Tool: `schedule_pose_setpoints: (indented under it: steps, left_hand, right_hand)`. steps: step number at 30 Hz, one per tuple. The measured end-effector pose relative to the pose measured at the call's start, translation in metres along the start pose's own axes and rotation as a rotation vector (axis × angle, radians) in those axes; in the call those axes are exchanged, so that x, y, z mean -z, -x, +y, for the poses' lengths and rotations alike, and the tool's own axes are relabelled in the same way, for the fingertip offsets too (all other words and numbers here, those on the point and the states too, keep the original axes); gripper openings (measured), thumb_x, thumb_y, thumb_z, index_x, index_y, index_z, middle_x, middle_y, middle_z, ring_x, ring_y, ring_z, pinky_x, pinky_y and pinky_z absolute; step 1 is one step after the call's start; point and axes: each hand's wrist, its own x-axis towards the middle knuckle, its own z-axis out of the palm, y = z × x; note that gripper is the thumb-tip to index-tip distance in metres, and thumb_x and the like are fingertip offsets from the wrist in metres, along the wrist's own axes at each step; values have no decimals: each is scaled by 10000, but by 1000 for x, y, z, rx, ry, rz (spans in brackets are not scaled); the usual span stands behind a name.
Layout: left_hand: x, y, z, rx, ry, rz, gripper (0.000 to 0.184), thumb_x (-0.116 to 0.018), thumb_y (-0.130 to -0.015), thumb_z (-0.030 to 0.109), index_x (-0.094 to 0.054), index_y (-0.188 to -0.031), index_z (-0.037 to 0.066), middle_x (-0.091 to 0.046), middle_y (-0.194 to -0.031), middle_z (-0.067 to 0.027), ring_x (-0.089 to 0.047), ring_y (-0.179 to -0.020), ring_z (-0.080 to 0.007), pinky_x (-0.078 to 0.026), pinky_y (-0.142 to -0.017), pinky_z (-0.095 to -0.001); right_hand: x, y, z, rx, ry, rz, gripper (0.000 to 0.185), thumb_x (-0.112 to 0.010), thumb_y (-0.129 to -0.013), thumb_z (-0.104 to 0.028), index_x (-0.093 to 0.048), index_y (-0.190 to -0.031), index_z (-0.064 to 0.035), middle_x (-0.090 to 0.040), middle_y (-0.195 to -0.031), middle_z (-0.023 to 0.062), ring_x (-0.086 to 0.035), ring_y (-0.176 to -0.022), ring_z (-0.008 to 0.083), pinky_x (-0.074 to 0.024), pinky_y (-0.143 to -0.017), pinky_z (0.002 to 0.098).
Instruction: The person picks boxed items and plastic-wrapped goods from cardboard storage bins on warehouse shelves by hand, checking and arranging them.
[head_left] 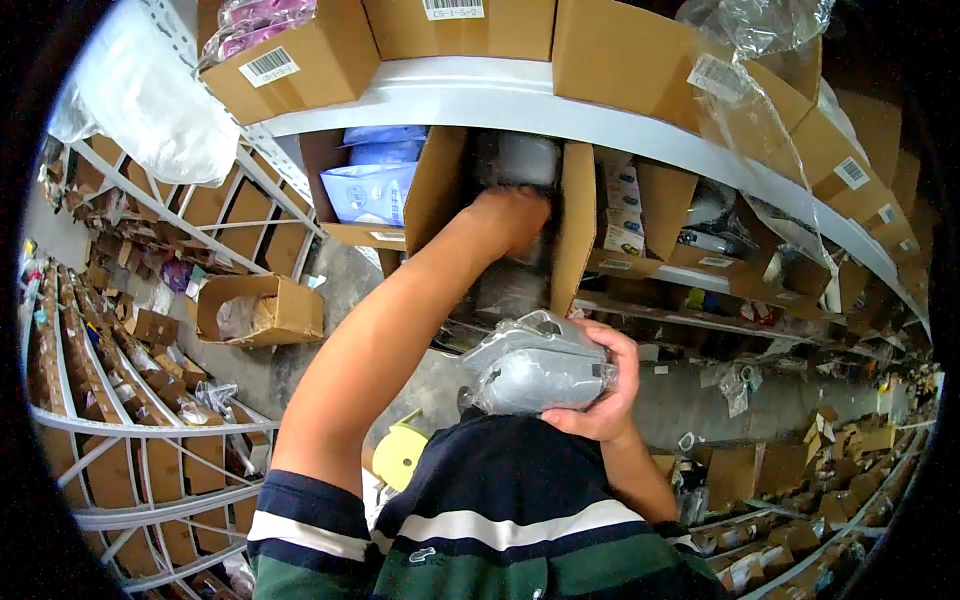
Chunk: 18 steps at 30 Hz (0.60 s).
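My left hand reaches into an open cardboard box on the shelf, its fingers curled among dark and grey wrapped items. What it grips is hidden. Close to my chest, my right hand is closed on grey items in clear plastic wrap, just below the box opening. The wrapped items look rounded and smooth.
Left of that box stands one with blue-and-white packets; on its right is a box of small packages. Boxes line the upper shelf. An open carton and a yellow stool are lower left.
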Motion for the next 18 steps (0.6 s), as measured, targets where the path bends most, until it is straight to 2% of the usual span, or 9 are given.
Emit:
schedule_pose_setpoints:
  steps: [6, 10, 12, 13, 15, 16, 18]
  left_hand:
    - [-8, -11, -5, -65, -50, -24, 441, -663, -790, 84, -595, -1222, 27, -619, -1244, -224, -600, -1170, -354, -504, -981, -452]
    - [35, 25, 2, -33, 60, -59, 440, -653, -782, 64, -571, -1210, 8, -633, -1203, -233, -624, -1114, -372, -512, -953, -476]
    - [65, 44, 4, 79, 129, 244, 440, -631, -775, 46, -534, -1200, -12, -649, -1120, -266, -648, -1028, -402, -524, -896, -503]
    - [63, 44, -1, 73, 126, 240, 440, -631, -775, 46, -534, -1200, -12, -649, -1120, -266, -648, -1028, -402, -524, -896, -503]
    - [55, 40, -10, -13, 69, 496, 422, -619, -768, 33, -514, -1172, -27, -655, -1040, -294, -657, -960, -423, -528, -849, -520]
    - [51, 39, -11, -13, 71, 494, 422, -619, -768, 33, -514, -1172, -27, -655, -1040, -294, -657, -960, -423, -528, -849, -520]
    - [41, 36, -12, -6, 141, 329, 460, -604, -779, 29, -497, -1222, -33, -656, -1027, -299, -656, -954, -426, -537, -842, -504]
  right_hand:
    - [-1, 1, 3, -4, -41, 7, 892, -930, -588, -199, -418, -1293, -7, -548, -1270, 250, -541, -1210, 359, -410, -1035, 481]
    - [-1, 1, 0, -4, -60, 11, 897, -930, -586, -192, -416, -1298, -10, -546, -1272, 258, -541, -1209, 365, -412, -1030, 488]
    - [-1, 2, 0, 71, -9, 10, 900, -931, -584, -182, -415, -1301, -13, -542, -1273, 269, -540, -1208, 369, -415, -1024, 491]
    - [0, 3, -3, 83, -13, -3, 904, -932, -585, -176, -413, -1307, -12, -540, -1269, 286, -542, -1205, 382, -419, -1020, 503]
    - [2, 13, -6, 62, -54, -22, 903, -932, -586, -174, -414, -1307, -12, -538, -1267, 294, -546, -1201, 389, -424, -1017, 505]
    - [3, 20, -8, 42, -98, -50, 901, -932, -587, -173, -415, -1307, -12, -537, -1265, 301, -549, -1198, 396, -428, -1014, 507]
    - [7, 33, -14, 6, -67, -71, 901, -933, -586, -175, -410, -1302, -11, -534, -1256, 319, -559, -1186, 403, -438, -1006, 509]
